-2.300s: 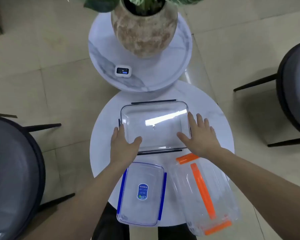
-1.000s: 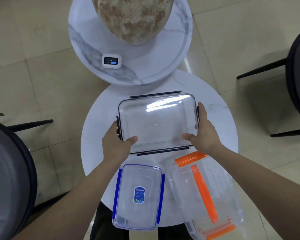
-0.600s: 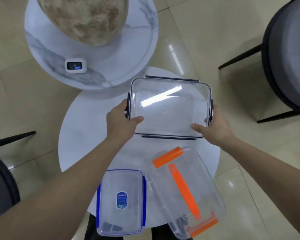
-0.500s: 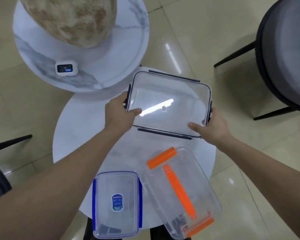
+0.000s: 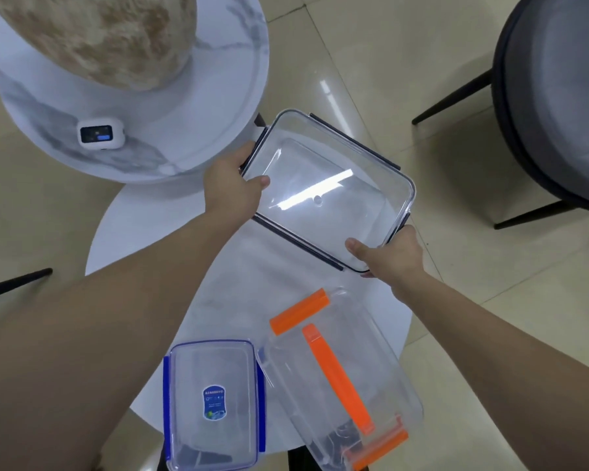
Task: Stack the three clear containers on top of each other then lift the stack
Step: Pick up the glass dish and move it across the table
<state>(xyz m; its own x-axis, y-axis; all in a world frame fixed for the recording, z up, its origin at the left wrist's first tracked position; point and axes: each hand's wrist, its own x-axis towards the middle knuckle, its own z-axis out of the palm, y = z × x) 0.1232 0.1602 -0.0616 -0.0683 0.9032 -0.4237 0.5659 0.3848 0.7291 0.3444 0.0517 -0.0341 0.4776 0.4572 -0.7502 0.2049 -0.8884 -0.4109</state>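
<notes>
A large clear container with black clips (image 5: 327, 192) is held above the far part of the round white table (image 5: 150, 239), turned at an angle. My left hand (image 5: 230, 185) grips its left end and my right hand (image 5: 388, 251) grips its near right corner. A small clear container with blue clips (image 5: 213, 406) lies at the table's near edge. To its right lies a clear container with orange clips and an orange handle (image 5: 340, 379), angled and reaching past the table's near edge.
A higher round marble table (image 5: 184, 130) stands at the far left with a big mottled plant pot (image 5: 102, 39) and a small white device with a screen (image 5: 100, 133). A dark chair (image 5: 555, 96) is at the right. Tiled floor surrounds the tables.
Both hands closed on the black-clip container and lifted it off the table. It has turned clockwise and sits further right and higher in view. The view shifted right.
</notes>
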